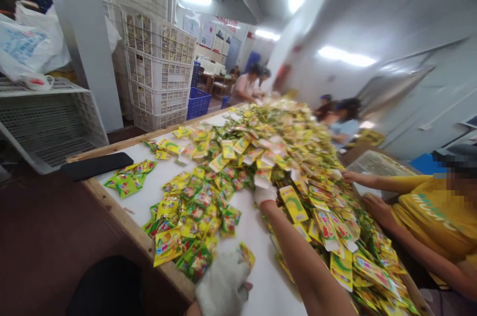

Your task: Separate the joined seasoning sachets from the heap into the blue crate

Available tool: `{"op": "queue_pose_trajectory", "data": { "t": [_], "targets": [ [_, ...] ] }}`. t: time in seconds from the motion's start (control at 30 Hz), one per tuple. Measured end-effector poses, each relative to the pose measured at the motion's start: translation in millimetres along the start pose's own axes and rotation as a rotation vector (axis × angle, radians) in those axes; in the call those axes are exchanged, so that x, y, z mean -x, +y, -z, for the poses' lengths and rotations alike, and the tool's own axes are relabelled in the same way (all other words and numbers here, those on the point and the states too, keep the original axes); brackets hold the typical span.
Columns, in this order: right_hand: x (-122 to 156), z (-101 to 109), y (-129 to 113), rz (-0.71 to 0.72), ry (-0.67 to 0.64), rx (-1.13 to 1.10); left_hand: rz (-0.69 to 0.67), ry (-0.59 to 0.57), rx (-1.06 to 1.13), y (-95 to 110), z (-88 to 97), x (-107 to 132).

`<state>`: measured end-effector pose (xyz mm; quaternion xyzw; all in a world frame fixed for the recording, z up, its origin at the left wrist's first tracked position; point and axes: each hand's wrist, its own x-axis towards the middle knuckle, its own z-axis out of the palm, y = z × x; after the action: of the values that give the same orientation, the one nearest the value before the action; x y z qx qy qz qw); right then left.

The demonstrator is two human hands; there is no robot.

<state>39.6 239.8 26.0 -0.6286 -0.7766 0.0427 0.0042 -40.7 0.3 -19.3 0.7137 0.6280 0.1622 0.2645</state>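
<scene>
White cloth covers my left hand [223, 281], low down at the table's near edge. A small yellow packet [247, 255] shows at its fingers, but I cannot tell whether they are closed on it. Just beyond, a loose heap of shiny green and yellow packets [197, 206] lies on the white tabletop [255, 241], reaching the wooden rim [112, 211]. A smaller cluster of green packets [130, 181] sits off to my left, near a flat black object [99, 164] that rests across the table's corner.

My right hand [265, 195], gloved too, reaches farther in, to the edge of the big pile of yellow packs [298, 147]. Its fingers are at a yellow-and-white pack [263, 177]; the blur keeps me from telling whether they grasp it.

Across on my right, a co-worker in a yellow shirt [428, 211] has both hands at the pile's other side. Over to the left I see a pale crate [48, 127] with plastic bags [33, 42] on top, then stacked white crates [160, 72] beside a blue crate [198, 102]. Farthest off, more people [244, 86] sit by the pile's end, below bright ceiling lights [266, 35].
</scene>
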Motion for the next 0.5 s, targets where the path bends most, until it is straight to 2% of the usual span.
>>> {"op": "queue_pose_trajectory", "data": {
  "t": [0.17, 0.33, 0.43, 0.5],
  "targets": [
    [23.1, -1.7, -2.9, -0.016, -0.003, -0.087, -0.002, 0.013, 0.036, 1.8, 3.3, -0.2],
    [62.1, -12.9, -9.9, 0.146, -0.101, -0.242, -0.065, 0.058, 0.052, 0.1, 0.4, 1.3],
    [72.1, -10.1, 1.3, 0.184, -0.147, -0.302, -0.072, 0.060, 0.046, -0.7, -0.7, 2.2],
    [69.4, -4.0, 17.1, 0.115, -0.118, -0.271, -0.032, 0.123, 0.042, -0.4, -0.1, 1.7]
  ]
}}
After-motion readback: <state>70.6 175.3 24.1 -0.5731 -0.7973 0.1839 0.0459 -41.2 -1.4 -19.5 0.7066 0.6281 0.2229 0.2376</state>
